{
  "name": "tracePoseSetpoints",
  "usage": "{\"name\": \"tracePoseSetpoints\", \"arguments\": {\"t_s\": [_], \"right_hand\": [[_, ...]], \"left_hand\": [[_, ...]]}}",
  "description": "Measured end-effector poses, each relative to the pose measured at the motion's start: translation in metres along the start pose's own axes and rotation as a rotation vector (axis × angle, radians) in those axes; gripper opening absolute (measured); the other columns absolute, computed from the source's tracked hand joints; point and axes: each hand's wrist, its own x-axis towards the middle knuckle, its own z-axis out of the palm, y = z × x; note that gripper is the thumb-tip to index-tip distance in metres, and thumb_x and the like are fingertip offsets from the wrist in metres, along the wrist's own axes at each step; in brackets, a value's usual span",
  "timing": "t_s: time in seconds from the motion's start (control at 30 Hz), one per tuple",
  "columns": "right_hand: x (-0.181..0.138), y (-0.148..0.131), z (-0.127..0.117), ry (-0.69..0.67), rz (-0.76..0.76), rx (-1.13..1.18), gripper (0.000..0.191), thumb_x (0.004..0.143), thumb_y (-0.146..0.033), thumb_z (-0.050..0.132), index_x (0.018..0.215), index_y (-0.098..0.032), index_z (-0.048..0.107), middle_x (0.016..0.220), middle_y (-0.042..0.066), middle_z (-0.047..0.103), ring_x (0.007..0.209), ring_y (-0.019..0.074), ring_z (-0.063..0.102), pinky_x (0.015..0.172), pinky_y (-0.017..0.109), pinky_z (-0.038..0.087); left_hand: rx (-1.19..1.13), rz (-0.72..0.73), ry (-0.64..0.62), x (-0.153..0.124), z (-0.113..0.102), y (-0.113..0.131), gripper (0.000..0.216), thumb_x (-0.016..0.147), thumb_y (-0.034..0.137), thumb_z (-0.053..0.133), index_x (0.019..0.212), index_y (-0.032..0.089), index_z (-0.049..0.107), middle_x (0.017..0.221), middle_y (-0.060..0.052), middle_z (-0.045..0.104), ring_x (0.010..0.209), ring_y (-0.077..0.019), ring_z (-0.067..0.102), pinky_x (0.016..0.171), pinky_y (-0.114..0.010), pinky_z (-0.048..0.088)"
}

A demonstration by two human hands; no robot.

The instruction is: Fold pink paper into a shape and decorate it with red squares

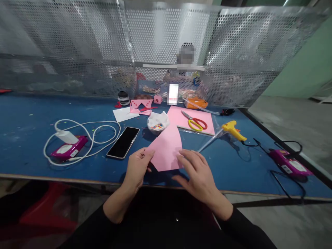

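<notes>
A folded pink paper sheet (166, 147) lies at the near edge of the blue table (26, 148). My left hand (137, 167) pinches its left corner between thumb and fingers. My right hand (197, 173) rests on the sheet's right edge, fingers spread and pressing it down. Beyond the sheet sits a small white bowl (157, 122) with coloured bits inside.
A black phone (123, 142) lies left of the sheet, beside a white charger with coiled cable (85, 138) and a magenta device (67, 149). Red-and-yellow scissors (195, 121) rest on another pink sheet (178, 116). A yellow glue gun (232, 130) lies right. A perforated metal screen (233, 52) backs the table.
</notes>
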Motion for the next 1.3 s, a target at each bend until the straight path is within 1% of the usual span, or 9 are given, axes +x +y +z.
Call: {"name": "tracePoseSetpoints", "arguments": {"t_s": [0.07,0.17,0.27,0.33,0.43,0.57,0.73,1.07,1.3], "right_hand": [[-0.001,-0.002,0.003,-0.018,-0.081,-0.098,0.032,0.093,-0.018,0.058,0.124,-0.021,0.060,0.123,0.011,0.069,0.119,0.0248,0.061,0.104,0.045,0.041],[-0.003,0.002,0.007,-0.017,-0.107,-0.150,0.028,0.094,-0.008,0.051,0.111,-0.023,0.067,0.109,0.005,0.075,0.107,0.0208,0.066,0.099,0.041,0.042],[-0.007,0.007,0.007,-0.091,-0.055,-0.136,0.025,0.095,-0.008,0.051,0.104,-0.023,0.069,0.102,0.003,0.077,0.095,0.0183,0.068,0.096,0.040,0.040],[-0.009,0.009,0.006,-0.152,-0.004,-0.103,0.024,0.095,-0.008,0.051,0.100,-0.023,0.069,0.098,0.001,0.077,0.090,0.0167,0.068,0.096,0.039,0.038],[-0.011,0.011,0.005,-0.212,0.049,-0.038,0.023,0.096,-0.009,0.051,0.097,-0.023,0.069,0.096,0.000,0.076,0.086,0.0158,0.067,0.097,0.040,0.037],[-0.010,0.014,0.006,-0.205,0.124,0.045,0.017,0.098,-0.016,0.053,0.096,-0.022,0.069,0.094,0.001,0.075,0.085,0.0166,0.065,0.089,0.037,0.041],[-0.015,0.016,0.007,-0.192,0.298,0.047,0.013,0.097,-0.023,0.057,0.096,-0.020,0.070,0.096,0.005,0.070,0.086,0.0197,0.062,0.075,0.035,0.045],[-0.021,0.012,0.004,-0.226,0.583,0.109,0.018,0.096,-0.034,0.057,0.088,-0.025,0.071,0.090,0.004,0.065,0.080,0.0190,0.061,0.069,0.035,0.047],[-0.017,0.012,0.003,-0.252,0.651,0.138,0.020,0.097,-0.032,0.053,0.085,-0.025,0.068,0.089,0.004,0.066,0.080,0.0193,0.061,0.068,0.035,0.046]], "left_hand": [[0.018,-0.019,-0.022,-0.001,0.002,-0.002,0.038,0.074,0.050,0.069,0.088,0.015,0.070,0.063,0.000,0.064,0.047,-0.0106,0.053,0.037,-0.018,0.039],[0.074,-0.053,-0.073,-0.006,-0.002,-0.004,0.043,0.076,0.050,0.068,0.101,0.015,0.072,0.072,-0.004,0.071,0.053,-0.0153,0.060,0.040,-0.022,0.043],[0.238,0.007,-0.062,-0.014,-0.017,-0.008,0.054,0.077,0.042,0.071,0.127,0.024,0.063,0.108,-0.009,0.075,0.071,-0.0206,0.068,0.054,-0.029,0.052],[0.570,0.261,-0.045,-0.019,-0.027,-0.012,0.050,0.083,0.039,0.067,0.132,0.030,0.059,0.128,-0.008,0.068,0.096,-0.0257,0.068,0.077,-0.039,0.055],[0.874,0.570,-0.158,-0.018,-0.038,-0.019,0.036,0.083,0.036,0.070,0.118,0.029,0.068,0.128,-0.007,0.068,0.118,-0.0319,0.059,0.098,-0.052,0.044],[0.922,0.645,-0.262,-0.009,-0.041,-0.023,0.025,0.081,0.036,0.075,0.103,0.026,0.070,0.117,-0.006,0.072,0.111,-0.0294,0.062,0.093,-0.048,0.045],[0.877,0.632,-0.284,0.000,-0.041,-0.021,0.007,0.089,0.033,0.066,0.091,0.028,0.071,0.107,-0.002,0.074,0.103,-0.0249,0.065,0.087,-0.043,0.046],[0.845,0.543,-0.274,0.008,-0.043,-0.018,0.011,0.090,0.032,0.063,0.084,0.029,0.072,0.101,-0.001,0.073,0.099,-0.0234,0.063,0.085,-0.039,0.047],[0.883,0.532,-0.342,0.014,-0.045,-0.014,0.015,0.092,0.031,0.059,0.082,0.028,0.071,0.099,-0.002,0.070,0.098,-0.0246,0.061,0.084,-0.041,0.045]]}}
